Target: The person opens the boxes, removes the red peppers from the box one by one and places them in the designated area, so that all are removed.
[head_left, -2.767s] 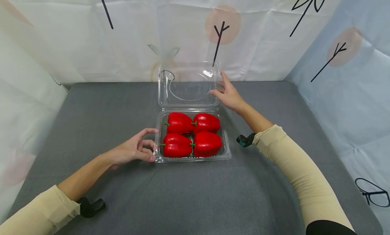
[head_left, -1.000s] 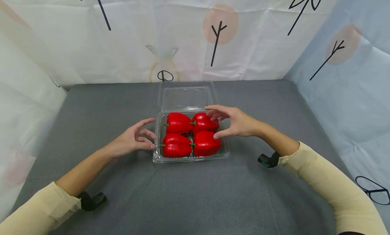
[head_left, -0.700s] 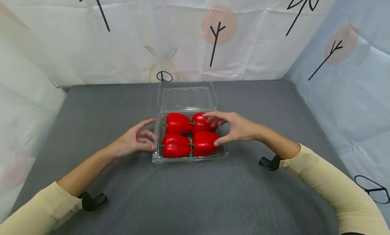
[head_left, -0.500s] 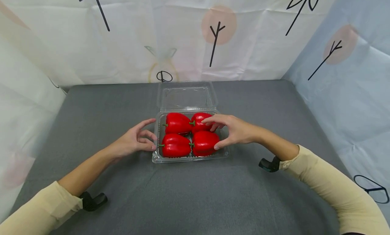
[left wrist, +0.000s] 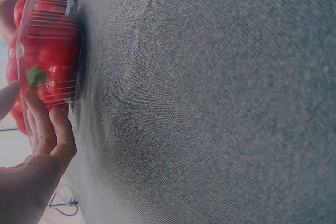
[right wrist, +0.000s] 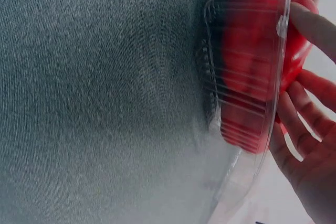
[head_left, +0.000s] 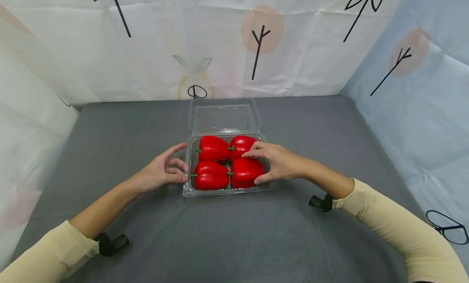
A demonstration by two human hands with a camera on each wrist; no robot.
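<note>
In the head view, a clear plastic clamshell container lies on the grey table with several red bell peppers in a two-by-two layout. My right hand holds the near right bell pepper, thumb at its near side and fingers over its far side. In the right wrist view, the thumb and fingers reach past the rim to either side of that pepper. My left hand rests its fingertips at the container's left edge. The left wrist view shows these fingers relaxed against the clear wall, near a green stem.
Behind the base, the hinged lid lies folded back on the grey tabletop. Patterned white cloth hangs at the back and sides. Both wrists wear black camera mounts.
The lid, tilted up at first, now lies back. My right hand has left it, come forward over the peppers and closed round the near right one. The left hand stays by the container's left edge.
</note>
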